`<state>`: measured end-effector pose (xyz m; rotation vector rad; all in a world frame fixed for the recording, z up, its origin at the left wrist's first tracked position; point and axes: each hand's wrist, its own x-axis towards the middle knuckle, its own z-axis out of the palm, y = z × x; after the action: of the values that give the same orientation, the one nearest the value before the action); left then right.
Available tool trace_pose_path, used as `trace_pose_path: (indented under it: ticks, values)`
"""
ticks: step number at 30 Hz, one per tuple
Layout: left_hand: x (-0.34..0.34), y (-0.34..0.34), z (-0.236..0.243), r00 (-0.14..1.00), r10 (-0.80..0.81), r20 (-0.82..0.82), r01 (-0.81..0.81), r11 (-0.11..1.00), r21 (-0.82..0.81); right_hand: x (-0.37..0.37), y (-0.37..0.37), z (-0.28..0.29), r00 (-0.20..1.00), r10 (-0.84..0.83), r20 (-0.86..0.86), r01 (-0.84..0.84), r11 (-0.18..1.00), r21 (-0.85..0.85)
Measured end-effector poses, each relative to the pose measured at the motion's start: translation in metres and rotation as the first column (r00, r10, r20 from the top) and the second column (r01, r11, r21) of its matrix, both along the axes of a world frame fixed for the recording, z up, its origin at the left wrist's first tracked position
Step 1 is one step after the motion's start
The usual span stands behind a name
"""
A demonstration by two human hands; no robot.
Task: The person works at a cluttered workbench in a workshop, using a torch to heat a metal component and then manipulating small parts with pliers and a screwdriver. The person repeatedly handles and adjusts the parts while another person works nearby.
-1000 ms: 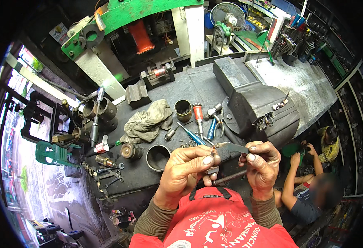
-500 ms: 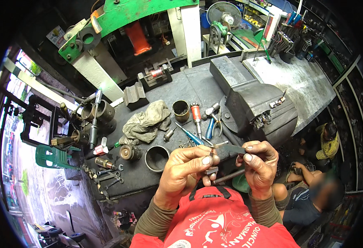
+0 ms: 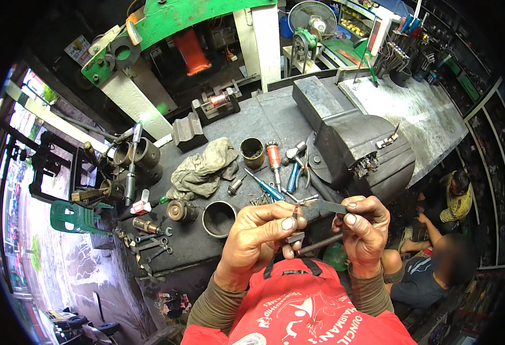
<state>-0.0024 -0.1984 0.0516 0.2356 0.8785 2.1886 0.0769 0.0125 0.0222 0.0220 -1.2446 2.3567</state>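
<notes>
At the front of the bench, my left hand (image 3: pixel 258 241) pinches a small copper-coloured piece (image 3: pixel 294 213) with a grey metal part below it. My right hand (image 3: pixel 363 233) is closed on a thin, dark flat strip (image 3: pixel 324 207), whose left end reaches to the top of the small piece. A dark rod (image 3: pixel 318 244) crosses between my hands. Just beyond them lie blue-handled screwdrivers (image 3: pixel 267 187), pliers (image 3: pixel 303 175), a red cylindrical tool (image 3: pixel 273 158) and a metal ring (image 3: pixel 219 219).
The bench (image 3: pixel 258 121) also bears a rag (image 3: pixel 203 169), a tin (image 3: pixel 252 152), wrenches (image 3: pixel 155 247) and a large vise (image 3: pixel 356 149). A press frame (image 3: pixel 206 11) stands behind. Two people (image 3: pixel 436 270) (image 3: pixel 456 198) are low at the right; a green chair (image 3: pixel 71 217) is left.
My hands and the strip have shifted only slightly. At the right, the nearer co-worker has lowered their arms and moved down from the green container they were holding.
</notes>
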Motion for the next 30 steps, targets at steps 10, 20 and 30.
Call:
trace_pose_path:
  ticks: [10, 20, 30]
  values:
    - [0.002, 0.003, 0.002, 0.990, 0.051, -0.130, -0.059, 0.996, -0.061, 0.005, 0.008, -0.001, 0.999, -0.003, 0.033, 0.003, 1.000, -0.019]
    - [0.014, 0.015, 0.005, 0.764, 0.230, -0.604, -0.431, 0.877, -0.212, 0.012, 0.016, 0.008, 0.983, 0.084, 0.162, -0.073, 0.995, -0.069]
    - [0.013, 0.017, 0.005, 0.524, 0.190, -0.830, -0.599, 0.775, -0.201, 0.013, 0.016, 0.007, 0.957, 0.165, 0.240, -0.136, 0.982, -0.133]
